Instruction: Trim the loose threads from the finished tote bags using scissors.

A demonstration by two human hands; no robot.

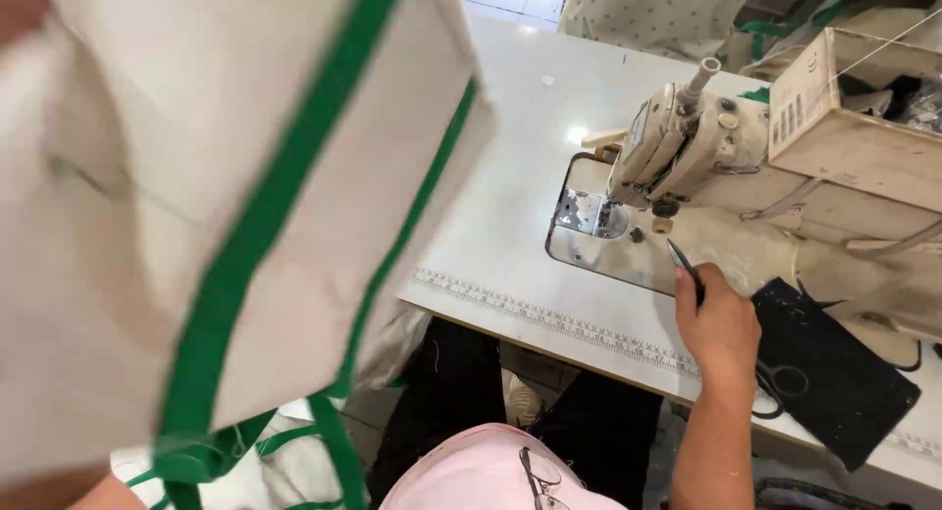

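Note:
A white fabric bag (226,176) with green trim (255,235) is lifted close to the camera and fills the left half of the view. My left hand (15,4) shows only as a blurred patch in the top left corner, gripping the bag's upper edge. My right hand (721,328) rests on the white table (510,176) near its front edge, closed around a slim dark tool (684,263) that points up toward the sewing machine (687,147).
A cardboard box (844,137) stands on the machine's right side. A black mat (844,392) with scissors (780,382) lies right of my hand. A printed ruler strip (530,309) runs along the table's front. Pink cloth (471,471) and glasses (538,471) sit on my lap.

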